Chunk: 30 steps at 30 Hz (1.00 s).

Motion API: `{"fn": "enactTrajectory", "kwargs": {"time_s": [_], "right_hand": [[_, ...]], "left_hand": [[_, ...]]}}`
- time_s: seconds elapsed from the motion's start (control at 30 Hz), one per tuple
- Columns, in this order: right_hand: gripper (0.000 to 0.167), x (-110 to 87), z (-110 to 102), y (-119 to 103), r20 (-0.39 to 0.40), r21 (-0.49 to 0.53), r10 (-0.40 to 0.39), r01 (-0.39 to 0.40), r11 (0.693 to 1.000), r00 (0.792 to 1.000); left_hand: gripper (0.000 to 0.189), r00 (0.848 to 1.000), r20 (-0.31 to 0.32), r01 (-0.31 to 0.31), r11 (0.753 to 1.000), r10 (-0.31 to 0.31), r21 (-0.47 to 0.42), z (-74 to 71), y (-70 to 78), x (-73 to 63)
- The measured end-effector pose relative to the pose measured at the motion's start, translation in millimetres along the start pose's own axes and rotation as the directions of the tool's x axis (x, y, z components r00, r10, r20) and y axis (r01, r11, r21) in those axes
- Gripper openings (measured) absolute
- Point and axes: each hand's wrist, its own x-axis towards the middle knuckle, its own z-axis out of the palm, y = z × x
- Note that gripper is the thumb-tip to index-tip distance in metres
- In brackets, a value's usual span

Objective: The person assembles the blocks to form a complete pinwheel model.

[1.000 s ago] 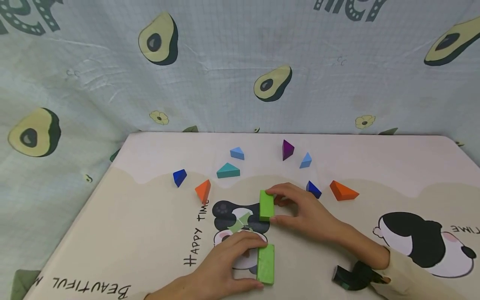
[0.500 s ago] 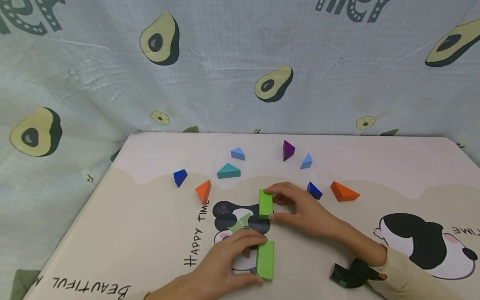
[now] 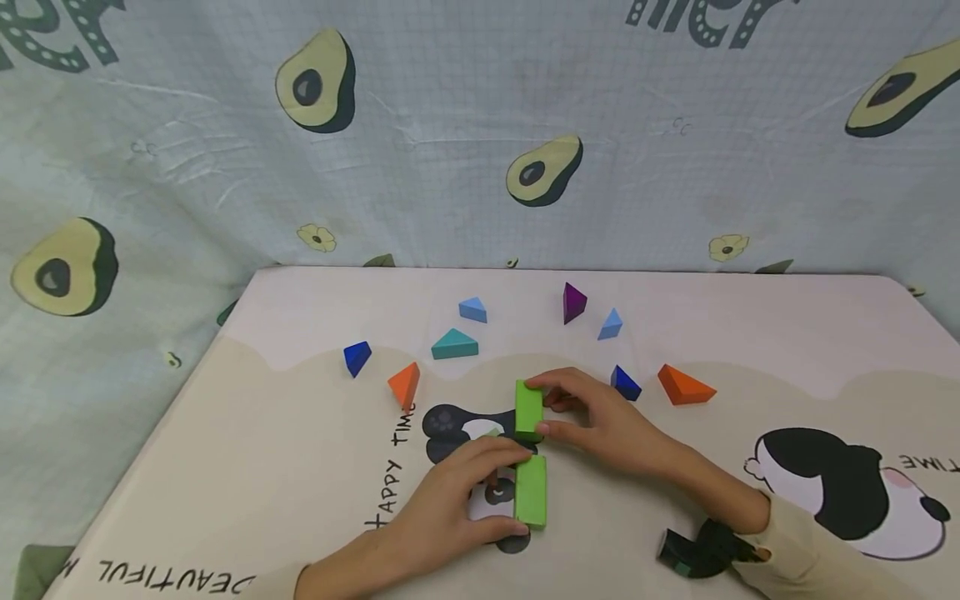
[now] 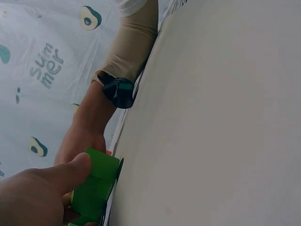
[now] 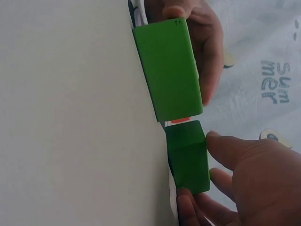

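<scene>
Two green rectangular blocks stand in line at the middle of the table in the head view. My left hand (image 3: 465,492) holds the nearer green block (image 3: 531,493) by its ends, thumb at the near end and fingers at the far end. My right hand (image 3: 607,421) grips the farther green block (image 3: 528,408) from the right, between thumb and fingers. Only a narrow gap parts the blocks, as the right wrist view shows with the nearer block (image 5: 169,70) above the farther one (image 5: 189,157). In the left wrist view a thumb presses the green block (image 4: 96,183).
Beyond the hands lie several small wedge blocks, including a teal one (image 3: 454,344), a purple one (image 3: 574,303), an orange one (image 3: 686,385) and a dark blue one (image 3: 626,383). The table (image 3: 225,467) carries printed dogs and lettering. An avocado-print cloth (image 3: 420,100) hangs behind.
My left hand has slid the nearer green block away from me, closing most of the gap to the farther block. My right hand and its block have barely moved.
</scene>
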Motion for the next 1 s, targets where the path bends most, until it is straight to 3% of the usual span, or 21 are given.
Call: {"fn": "enactTrajectory", "kwargs": {"time_s": [0.33,0.6,1.0], "right_hand": [[0.047,1.6,-1.2,-1.0,0.014,0.010,0.022,-0.022,1.000,1.000],[0.049,1.9,-1.0,-2.3,0.018,0.034,0.014,-0.014,0.999,1.000],[0.049,0.9,2.0,0.9,0.026,0.047,-0.005,0.004,0.999,1.000]], "left_hand": [[0.060,0.995,-0.039,-0.088,0.978,0.097,0.187,1.4,-4.3,1.2],[0.056,0.979,-0.061,-0.177,0.955,0.196,0.239,3.5,-5.4,3.4],[0.055,0.981,-0.098,-0.143,0.962,0.169,0.232,4.7,-8.5,3.8]]}}
